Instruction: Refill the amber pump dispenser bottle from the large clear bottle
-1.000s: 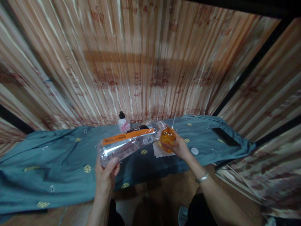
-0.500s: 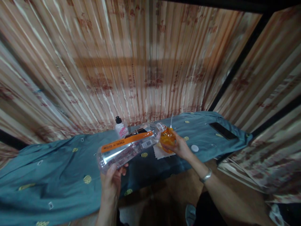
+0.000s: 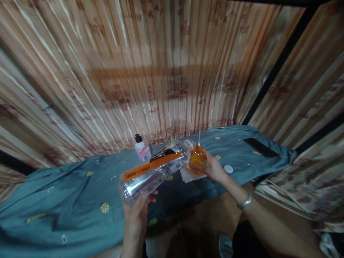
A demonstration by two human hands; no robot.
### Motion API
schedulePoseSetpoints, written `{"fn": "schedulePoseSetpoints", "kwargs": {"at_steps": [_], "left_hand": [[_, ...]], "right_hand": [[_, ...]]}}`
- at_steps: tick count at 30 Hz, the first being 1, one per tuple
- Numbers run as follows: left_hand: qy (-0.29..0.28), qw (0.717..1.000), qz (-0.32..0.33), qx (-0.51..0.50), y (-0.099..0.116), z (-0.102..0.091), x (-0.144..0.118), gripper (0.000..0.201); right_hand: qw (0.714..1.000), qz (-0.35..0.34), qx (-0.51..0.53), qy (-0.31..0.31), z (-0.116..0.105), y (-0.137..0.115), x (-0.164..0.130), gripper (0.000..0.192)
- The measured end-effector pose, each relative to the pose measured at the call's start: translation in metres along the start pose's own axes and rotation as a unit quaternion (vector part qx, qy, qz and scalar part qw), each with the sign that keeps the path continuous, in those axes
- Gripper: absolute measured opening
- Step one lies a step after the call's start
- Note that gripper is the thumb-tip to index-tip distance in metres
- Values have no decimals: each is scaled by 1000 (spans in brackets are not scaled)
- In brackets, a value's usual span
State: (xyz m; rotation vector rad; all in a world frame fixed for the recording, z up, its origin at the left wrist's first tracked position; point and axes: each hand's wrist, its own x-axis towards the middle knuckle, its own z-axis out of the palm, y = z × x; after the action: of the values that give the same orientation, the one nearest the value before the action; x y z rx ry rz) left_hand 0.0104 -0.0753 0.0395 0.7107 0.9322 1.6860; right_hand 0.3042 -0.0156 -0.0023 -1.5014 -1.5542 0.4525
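My left hand point(image 3: 138, 209) is closed round the base end of a large clear plastic bottle point(image 3: 154, 170) with an orange and silver label. The bottle lies tilted, its mouth up and to the right, close to an orange translucent container point(image 3: 197, 159). My right hand point(image 3: 213, 167) is wrapped round that orange container from the right side. Whether the bottle mouth touches the container I cannot tell. Beneath the container lies a pale cloth or tissue point(image 3: 189, 175), partly covered. A thin white stick-like piece point(image 3: 199, 137) rises just behind the container.
A white bottle with a black cap point(image 3: 142, 148) stands behind the clear one. To the right are a round white lid point(image 3: 228, 169) and a dark phone point(image 3: 260, 147). Everything rests on a blue-green cloth surface point(image 3: 80, 193), backed by a patterned curtain point(image 3: 161, 71) and dark frame bars.
Both hands, the clear bottle and the orange container appear slightly further right, along with the whole scene, as the view shifts. The grips stay the same.
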Motion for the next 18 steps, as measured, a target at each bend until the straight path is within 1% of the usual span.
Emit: {"fn": "schedulePoseSetpoints", "kwargs": {"at_steps": [3,5,7,11,15,18], "left_hand": [[12,1000,-1,2,4,9,-7,62],[11,1000,-1,13,4,11,-9,59],[12,1000,-10,27,4,8,-8,58],[5,997,-40,62,3,-4,1,61],[-11,994,-53,93,3,-12,6,53],[-22,993,-45,107,3,-12,5,50]], "right_hand": [[1000,-4,1,-7,-1,-1,0,68],[1000,-9,3,-16,-2,-3,1,66],[1000,-5,-2,-18,-3,-5,0,66],[999,12,-29,-7,-3,-4,-1,70],[999,13,-41,-8,-3,-2,-1,73],[999,15,-42,-1,-3,-1,-1,75]]}}
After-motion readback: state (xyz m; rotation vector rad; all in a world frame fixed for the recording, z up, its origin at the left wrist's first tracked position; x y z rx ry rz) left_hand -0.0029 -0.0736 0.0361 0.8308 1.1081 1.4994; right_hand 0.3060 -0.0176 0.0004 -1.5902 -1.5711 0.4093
